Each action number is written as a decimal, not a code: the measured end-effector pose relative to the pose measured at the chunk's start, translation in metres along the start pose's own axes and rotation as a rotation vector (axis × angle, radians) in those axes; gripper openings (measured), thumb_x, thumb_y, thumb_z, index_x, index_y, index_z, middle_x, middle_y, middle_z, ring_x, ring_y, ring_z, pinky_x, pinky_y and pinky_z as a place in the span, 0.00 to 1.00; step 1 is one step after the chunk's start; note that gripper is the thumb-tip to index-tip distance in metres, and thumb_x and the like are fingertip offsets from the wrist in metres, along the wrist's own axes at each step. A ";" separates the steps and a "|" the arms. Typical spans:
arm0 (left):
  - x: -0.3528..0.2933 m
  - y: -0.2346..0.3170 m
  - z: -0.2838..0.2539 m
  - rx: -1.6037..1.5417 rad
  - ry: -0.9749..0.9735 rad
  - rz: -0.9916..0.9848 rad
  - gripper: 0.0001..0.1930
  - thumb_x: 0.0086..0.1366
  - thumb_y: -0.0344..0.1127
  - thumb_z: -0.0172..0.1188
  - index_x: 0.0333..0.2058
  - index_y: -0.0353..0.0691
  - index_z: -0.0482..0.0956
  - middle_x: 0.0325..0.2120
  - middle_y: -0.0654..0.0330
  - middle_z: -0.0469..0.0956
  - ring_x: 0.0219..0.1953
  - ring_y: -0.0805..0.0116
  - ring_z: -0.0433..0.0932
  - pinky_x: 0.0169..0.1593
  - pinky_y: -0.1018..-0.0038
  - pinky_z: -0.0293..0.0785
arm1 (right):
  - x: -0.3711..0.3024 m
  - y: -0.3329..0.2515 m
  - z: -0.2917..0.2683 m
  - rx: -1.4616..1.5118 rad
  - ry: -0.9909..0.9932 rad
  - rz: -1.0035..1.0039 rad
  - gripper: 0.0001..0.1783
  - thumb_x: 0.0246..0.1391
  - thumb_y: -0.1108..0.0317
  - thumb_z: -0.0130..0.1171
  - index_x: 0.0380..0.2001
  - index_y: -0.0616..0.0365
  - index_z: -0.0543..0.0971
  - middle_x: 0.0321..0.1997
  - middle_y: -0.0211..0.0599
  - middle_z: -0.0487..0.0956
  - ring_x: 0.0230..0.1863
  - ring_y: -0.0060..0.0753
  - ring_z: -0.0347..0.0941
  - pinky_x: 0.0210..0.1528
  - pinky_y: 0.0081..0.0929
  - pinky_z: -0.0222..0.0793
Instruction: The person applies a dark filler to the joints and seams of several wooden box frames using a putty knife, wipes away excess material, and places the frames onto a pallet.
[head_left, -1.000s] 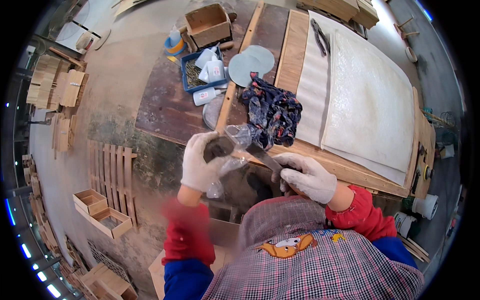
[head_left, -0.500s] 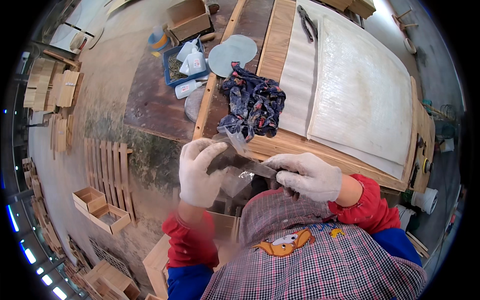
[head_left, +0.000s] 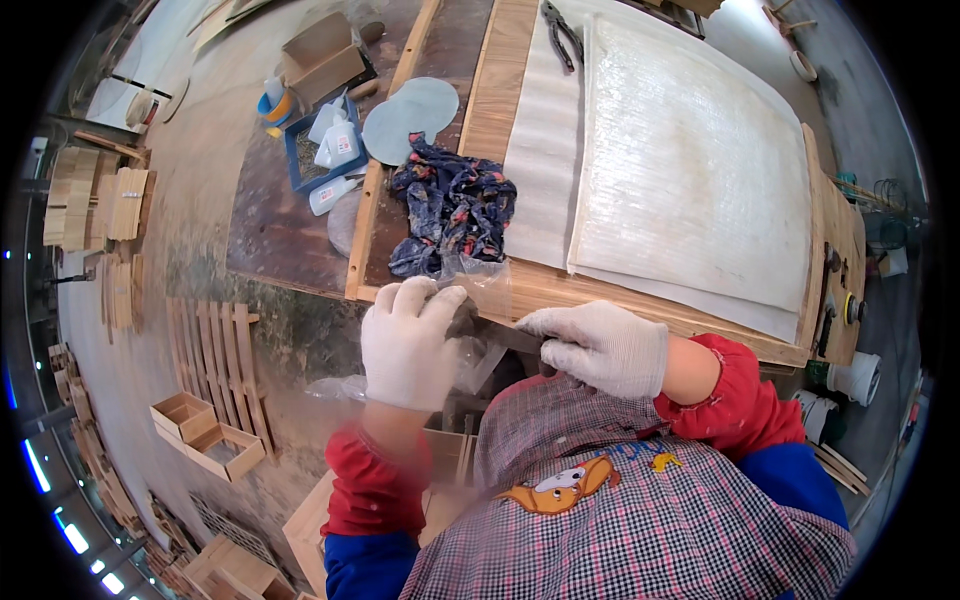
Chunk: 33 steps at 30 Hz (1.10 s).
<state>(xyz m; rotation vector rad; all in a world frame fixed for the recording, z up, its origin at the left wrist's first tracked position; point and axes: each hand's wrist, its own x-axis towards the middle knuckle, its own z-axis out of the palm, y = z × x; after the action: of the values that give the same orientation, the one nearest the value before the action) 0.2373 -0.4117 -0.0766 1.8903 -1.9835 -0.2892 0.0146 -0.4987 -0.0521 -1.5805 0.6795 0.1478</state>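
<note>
Both of my hands wear white knit gloves and are close together in front of the workbench's near edge. My right hand (head_left: 605,348) pinches one end of a dark, flat strip (head_left: 512,336), which might be metal. My left hand (head_left: 408,345) is closed at the other side, on crumpled clear plastic film (head_left: 484,288) that rises between the hands and hangs below them. Whether the left fingers also hold the strip's far end is hidden. Just beyond the hands lies a bunched dark-blue patterned cloth (head_left: 455,205).
A white foam-covered panel (head_left: 695,165) lies on the bench at right, with pliers (head_left: 562,36) beside it. Grey round discs (head_left: 410,118) and a blue tray (head_left: 300,160) with white bottles (head_left: 338,145) are at left. Wooden boxes (head_left: 215,445) and a slatted pallet (head_left: 215,355) stand on the floor.
The bench and its things have shifted left in the view. My left hand has turned, and its fingers are more curled. Clear plastic now also shows to the left of that hand.
</note>
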 end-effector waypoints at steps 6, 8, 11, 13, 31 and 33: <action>0.011 0.016 0.009 -0.026 0.072 0.084 0.20 0.40 0.26 0.62 0.37 0.42 0.82 0.36 0.57 0.75 0.40 0.53 0.73 0.42 0.60 0.72 | -0.006 0.052 -0.011 0.819 -0.179 0.107 0.26 0.62 0.68 0.48 0.61 0.67 0.66 0.34 0.36 0.77 0.28 0.18 0.75 0.26 0.15 0.73; 0.013 0.024 0.012 -0.044 0.101 0.095 0.20 0.38 0.26 0.62 0.36 0.42 0.82 0.36 0.57 0.75 0.40 0.52 0.73 0.42 0.61 0.72 | -0.006 0.073 -0.010 1.025 -0.260 0.046 0.27 0.62 0.67 0.52 0.62 0.67 0.66 0.35 0.37 0.77 0.27 0.19 0.74 0.25 0.16 0.73; 0.016 0.034 0.021 -0.057 0.134 0.086 0.21 0.37 0.25 0.62 0.37 0.42 0.82 0.36 0.57 0.75 0.40 0.53 0.73 0.43 0.61 0.71 | -0.009 0.091 0.000 1.337 -0.331 -0.035 0.28 0.61 0.66 0.56 0.61 0.69 0.65 0.36 0.41 0.78 0.26 0.21 0.73 0.25 0.18 0.73; 0.020 0.044 0.026 -0.074 0.157 0.059 0.22 0.38 0.21 0.61 0.37 0.41 0.82 0.36 0.57 0.74 0.42 0.53 0.72 0.46 0.62 0.69 | -0.015 0.098 0.008 1.444 -0.283 -0.017 0.28 0.61 0.67 0.55 0.61 0.68 0.66 0.36 0.42 0.78 0.27 0.23 0.73 0.25 0.19 0.73; 0.057 0.007 0.149 -0.094 0.119 -0.109 0.19 0.45 0.38 0.69 0.39 0.48 0.80 0.43 0.55 0.75 0.48 0.50 0.72 0.52 0.58 0.70 | -0.044 0.112 -0.002 1.347 -0.147 -0.173 0.24 0.59 0.63 0.56 0.58 0.53 0.69 0.29 0.39 0.71 0.22 0.34 0.70 0.18 0.29 0.69; 0.051 0.014 0.148 -0.083 0.199 -0.108 0.26 0.52 0.46 0.65 0.50 0.46 0.76 0.52 0.49 0.70 0.55 0.47 0.68 0.57 0.56 0.66 | -0.045 0.109 0.002 1.272 -0.095 -0.173 0.28 0.60 0.62 0.54 0.62 0.55 0.65 0.30 0.41 0.72 0.23 0.35 0.70 0.20 0.29 0.69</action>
<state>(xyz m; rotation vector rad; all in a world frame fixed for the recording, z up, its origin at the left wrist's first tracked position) 0.1623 -0.4780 -0.1982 1.8977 -1.7185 -0.2011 -0.0762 -0.4790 -0.1248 -0.3907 0.3922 -0.2986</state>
